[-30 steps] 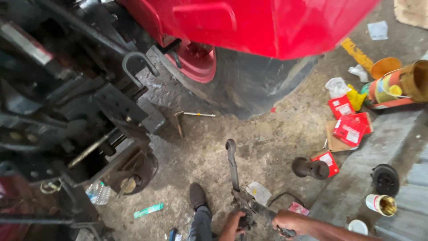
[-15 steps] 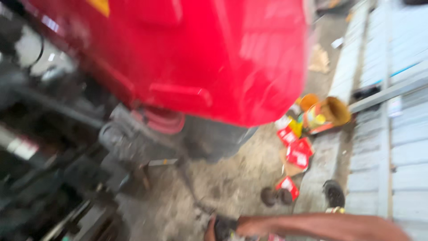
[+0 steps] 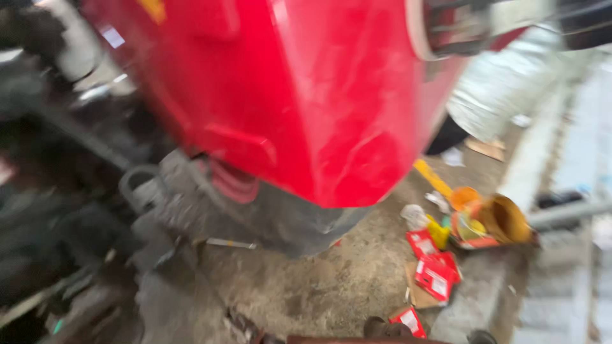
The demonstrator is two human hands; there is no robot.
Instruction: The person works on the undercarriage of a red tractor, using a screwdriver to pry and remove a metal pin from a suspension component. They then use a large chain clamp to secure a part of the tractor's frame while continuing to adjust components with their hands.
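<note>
Frame is motion-blurred throughout. Far left, top to bottom: dark greasy machinery (image 3: 57, 210), black and grey, with a grey looped bracket (image 3: 137, 185) at left centre. Details of the linkage cannot be made out.

Upper centre: large red body panel (image 3: 287, 95) fills most of the upper frame, with a small yellow label patch (image 3: 153, 7) at its top edge. Beneath it, a red ribbed hub (image 3: 233, 181) and the dark tyre (image 3: 299, 223) resting on the dirt floor (image 3: 331, 286). A thin metal rod (image 3: 229, 243) lies on the floor just left of the tyre.

Bottom edge, centre: a brown strip of forearm (image 3: 357, 340) crosses the frame; neither hand shows, so the opening of the fingers and what they hold cannot be told. A dark metal tool (image 3: 245, 328) lies just left of it; contact cannot be told.

Lower right: red rectangular packages with white labels: one (image 3: 422, 242) above, one (image 3: 437, 277) on flat brown cardboard (image 3: 417, 296), one (image 3: 411, 320) near the bottom edge. A yellow container (image 3: 438, 232) stands beside them. Right of these, an orange cup (image 3: 464, 197) and a tipped ochre funnel-like vessel (image 3: 505, 220). A yellow strip (image 3: 432, 178) lies above.
</note>
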